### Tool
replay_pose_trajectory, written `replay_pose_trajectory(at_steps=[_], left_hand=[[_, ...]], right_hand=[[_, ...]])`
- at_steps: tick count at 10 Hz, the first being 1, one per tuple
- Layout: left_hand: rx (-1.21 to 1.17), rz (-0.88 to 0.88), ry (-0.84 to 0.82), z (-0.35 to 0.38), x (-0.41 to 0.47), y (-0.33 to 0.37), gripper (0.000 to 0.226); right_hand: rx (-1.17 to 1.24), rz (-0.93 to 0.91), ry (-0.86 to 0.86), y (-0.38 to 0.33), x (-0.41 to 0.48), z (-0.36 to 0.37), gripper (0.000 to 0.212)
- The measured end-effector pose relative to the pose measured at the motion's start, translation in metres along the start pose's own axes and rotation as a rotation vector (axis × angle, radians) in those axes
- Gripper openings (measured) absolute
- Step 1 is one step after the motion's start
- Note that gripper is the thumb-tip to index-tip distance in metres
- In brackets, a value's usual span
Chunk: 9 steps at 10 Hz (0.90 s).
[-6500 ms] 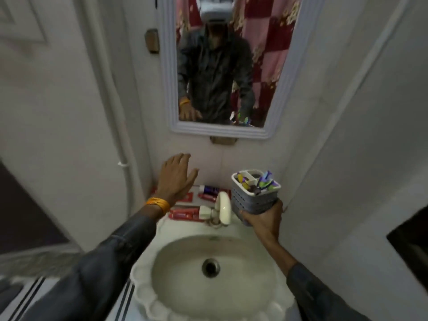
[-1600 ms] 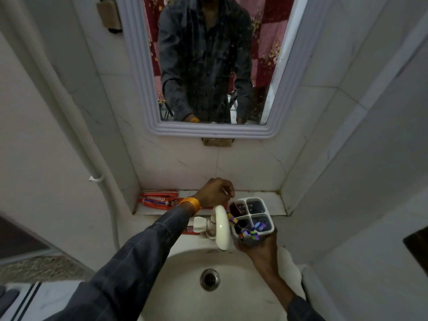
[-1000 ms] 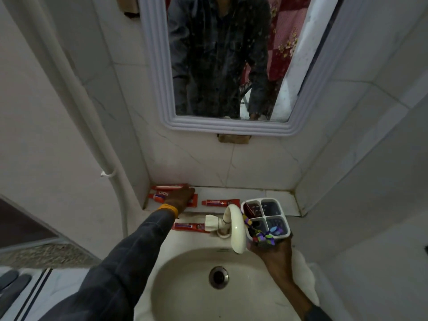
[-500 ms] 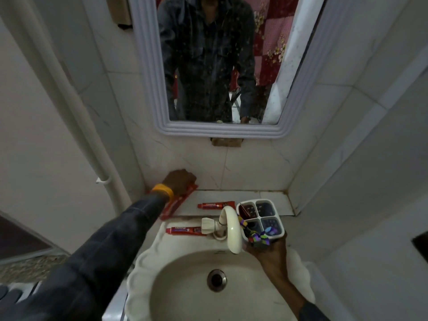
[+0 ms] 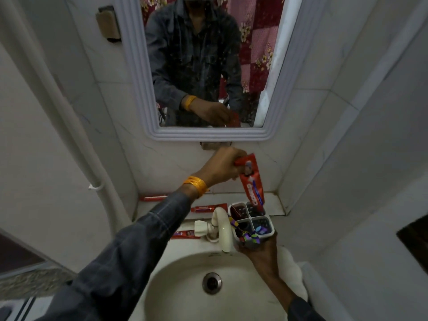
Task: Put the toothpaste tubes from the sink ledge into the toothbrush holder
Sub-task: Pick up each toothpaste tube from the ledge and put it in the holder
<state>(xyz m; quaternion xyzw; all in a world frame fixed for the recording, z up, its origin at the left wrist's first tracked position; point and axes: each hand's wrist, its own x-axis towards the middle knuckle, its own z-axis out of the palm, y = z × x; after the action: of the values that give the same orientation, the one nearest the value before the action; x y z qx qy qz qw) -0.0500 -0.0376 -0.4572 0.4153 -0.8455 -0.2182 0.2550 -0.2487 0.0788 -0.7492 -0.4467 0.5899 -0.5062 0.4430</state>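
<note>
My left hand (image 5: 222, 165) grips the top end of a large red toothpaste tube (image 5: 253, 184) that hangs upright, its lower end dipping into the back right compartment of the white four-part toothbrush holder (image 5: 268, 232). My right hand (image 5: 261, 253) holds that holder from below, beside the tap. Something red sits in the holder's back left compartment, and coloured toothbrush ends stick out at its front. Three more red tubes lie flat: one on the ledge at the left (image 5: 154, 198), one on the ledge behind the tap (image 5: 207, 208), one on the sink rim (image 5: 185, 234).
A white tap (image 5: 223, 230) curves over the basin (image 5: 176, 295) just left of the holder. A framed mirror (image 5: 139, 72) hangs on the tiled wall above the ledge. A white pipe (image 5: 69, 117) runs down the left wall. The right wall stands close to the holder.
My left hand has lifted the large red tube off the left end of the ledge and carried it right, over the holder. The holder in my right hand stays by the tap.
</note>
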Motion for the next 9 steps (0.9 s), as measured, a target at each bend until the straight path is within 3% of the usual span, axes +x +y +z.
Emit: replay_pose_trajectory(at_steps=[2, 3, 4, 5, 6, 7, 8, 9], left_hand=[[0.174, 0.031, -0.045, 0.061, -0.006, 0.002, 0.016], [0.152, -0.007, -0.029, 0.067, -0.006, -0.002, 0.016], [0.099, -0.071, -0.139, 0.073, -0.006, -0.008, 0.022], [0.088, -0.136, -0.251, 0.088, -0.011, -0.016, 0.027], [0.156, -0.126, -0.345, 0.099, -0.014, -0.022, 0.022], [0.179, -0.114, -0.398, 0.107, -0.014, -0.018, 0.027], [0.029, -0.143, -0.373, 0.099, -0.016, -0.025, 0.025], [-0.125, -0.285, -0.221, 0.081, -0.026, -0.064, 0.022]], right_hand=[[0.045, 0.014, -0.009, -0.002, 0.001, 0.001, 0.113], [0.105, 0.018, -0.004, -0.007, -0.003, 0.001, 0.111], [0.08, 0.01, 0.004, -0.013, -0.007, 0.0, 0.114], [0.213, 0.095, 0.053, -0.015, -0.004, 0.003, 0.112], [0.309, 0.1, -0.103, -0.024, -0.003, 0.014, 0.1], [0.26, 0.056, -0.033, -0.023, -0.006, 0.01, 0.098], [0.412, 0.241, -0.023, -0.025, -0.01, 0.004, 0.091], [0.583, 0.403, 0.005, -0.025, -0.007, 0.001, 0.089]])
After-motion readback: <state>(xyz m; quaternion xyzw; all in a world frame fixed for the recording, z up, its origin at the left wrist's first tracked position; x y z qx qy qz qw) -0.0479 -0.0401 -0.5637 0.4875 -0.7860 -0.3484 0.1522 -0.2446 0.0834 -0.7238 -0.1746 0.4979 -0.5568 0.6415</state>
